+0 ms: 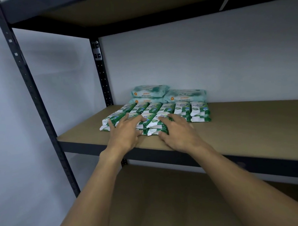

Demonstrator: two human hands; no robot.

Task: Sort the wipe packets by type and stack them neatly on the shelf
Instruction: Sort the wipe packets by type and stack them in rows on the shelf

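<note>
Shelf (239, 126) at frame centre holds green-white wipe packets (181, 109), teal packs (185, 94) behind. Left hand (126, 132) rests flat, fingers spread, on them; right hand (179, 134) seemingly pinches the front stack. Judged soft, light, slick: grip long sides.

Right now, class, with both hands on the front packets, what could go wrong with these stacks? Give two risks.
1. The left hand and right hand rest on the small white-and-green wipe packets, whose front stack sits close to the front edge of the brown board shelf; a backward tug might drag packets off.
2. A hard push could shove the rows into the pale teal wipe packs behind, likely skewing the two-high pile.
</note>
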